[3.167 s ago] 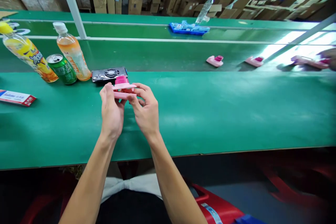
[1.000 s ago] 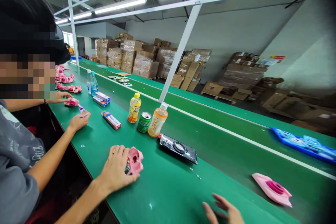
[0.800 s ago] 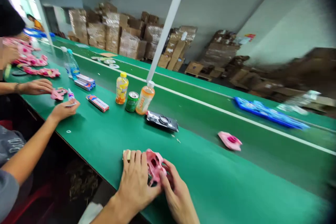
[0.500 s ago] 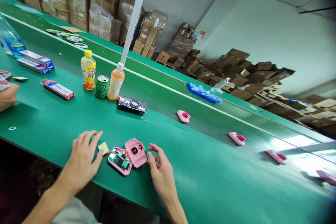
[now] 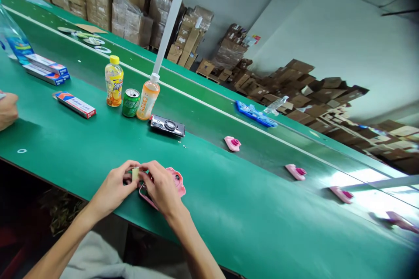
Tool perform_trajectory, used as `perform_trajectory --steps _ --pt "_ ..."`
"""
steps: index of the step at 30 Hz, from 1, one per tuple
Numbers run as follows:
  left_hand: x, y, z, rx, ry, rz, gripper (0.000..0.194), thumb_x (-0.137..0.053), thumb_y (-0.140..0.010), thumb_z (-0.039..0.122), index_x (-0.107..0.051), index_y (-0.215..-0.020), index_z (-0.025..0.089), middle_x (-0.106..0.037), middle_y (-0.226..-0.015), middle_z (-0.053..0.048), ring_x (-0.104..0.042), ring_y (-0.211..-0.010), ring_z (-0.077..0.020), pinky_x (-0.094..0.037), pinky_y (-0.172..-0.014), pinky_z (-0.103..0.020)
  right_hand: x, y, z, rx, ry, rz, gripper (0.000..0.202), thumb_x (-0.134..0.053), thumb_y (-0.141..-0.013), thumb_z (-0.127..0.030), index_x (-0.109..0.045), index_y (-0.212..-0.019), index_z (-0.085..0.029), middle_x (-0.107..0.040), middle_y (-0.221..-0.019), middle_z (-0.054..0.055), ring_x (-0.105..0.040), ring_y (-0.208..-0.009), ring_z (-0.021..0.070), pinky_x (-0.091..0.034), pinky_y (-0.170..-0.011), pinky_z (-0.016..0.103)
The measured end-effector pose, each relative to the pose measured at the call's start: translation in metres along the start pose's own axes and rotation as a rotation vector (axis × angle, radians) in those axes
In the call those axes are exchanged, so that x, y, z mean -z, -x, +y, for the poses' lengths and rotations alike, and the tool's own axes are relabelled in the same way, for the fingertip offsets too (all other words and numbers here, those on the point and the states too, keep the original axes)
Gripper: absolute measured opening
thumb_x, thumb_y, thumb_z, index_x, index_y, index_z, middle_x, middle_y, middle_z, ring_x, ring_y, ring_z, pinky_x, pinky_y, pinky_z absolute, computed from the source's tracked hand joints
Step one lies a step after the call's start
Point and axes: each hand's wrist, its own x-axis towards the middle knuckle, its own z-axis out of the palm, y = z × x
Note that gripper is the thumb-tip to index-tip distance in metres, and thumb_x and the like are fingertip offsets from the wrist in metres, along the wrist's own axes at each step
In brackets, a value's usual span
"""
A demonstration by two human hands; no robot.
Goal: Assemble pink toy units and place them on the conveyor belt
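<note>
On the near worktop (image 5: 229,209), left hand (image 5: 114,188) and right hand (image 5: 161,186) pinch a yellow block (image 5: 135,174) beside the pink case (image 5: 181,188) — likely adjusting it; steadiness seems needed next.

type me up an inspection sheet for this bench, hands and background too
Surface: green table, small white ring and specks on it
Job's things: yellow piece between the hands; pink case beside it, partly hidden by the right hand
Clutter: yellow-capped bottle, green can, white-capped bottle, phone, red-ended box
Grip: left hand and right hand both have fingers on the yellow piece
Cables: nothing seen around the hands
Surroundings: pink parts in a row farther back, blue tray, cardboard boxes, another person's hand at the left edge
</note>
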Motion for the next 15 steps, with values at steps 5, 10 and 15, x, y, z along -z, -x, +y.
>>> perform_trajectory --steps 5,10,15 --pt "-0.001 0.003 -0.003 -0.045 -0.136 0.046 0.030 -0.055 -0.091 0.036 -0.068 -0.110 0.018 -0.071 -0.078 0.000 -0.066 -0.071 -0.0160 -0.050 -0.064 -0.024 0.004 0.000 0.003 -0.001 0.101 -0.069 0.009 -0.061 -0.099 -0.012 -0.067 -0.098 -0.020 -0.072 -0.094 0.003 -0.069 -0.084 0.0167 -0.046 -0.073 0.025" --pt "-0.001 0.004 -0.002 -0.049 -0.153 0.058 0.031 -0.053 -0.093 0.035 -0.070 -0.113 0.018 -0.069 -0.076 0.000 -0.063 -0.068 -0.0146 -0.047 -0.063 -0.023 0.011 -0.009 -0.003 0.027 0.273 -0.156 0.011 -0.055 -0.101 -0.014 -0.064 -0.099 -0.021 -0.070 -0.092 0.000 -0.063 -0.071 0.0144 -0.035 -0.060 0.026" --pt "-0.004 0.002 -0.006 0.014 -0.093 0.064 0.034 -0.053 -0.090 0.033 -0.068 -0.116 0.018 -0.071 -0.081 0.000 -0.064 -0.072 -0.0158 -0.048 -0.067 -0.026 0.005 -0.004 -0.012 0.111 0.416 -0.165 0.014 -0.048 -0.099 -0.009 -0.059 -0.097 -0.018 -0.065 -0.091 0.004 -0.059 -0.072 0.0171 -0.036 -0.057 0.028"
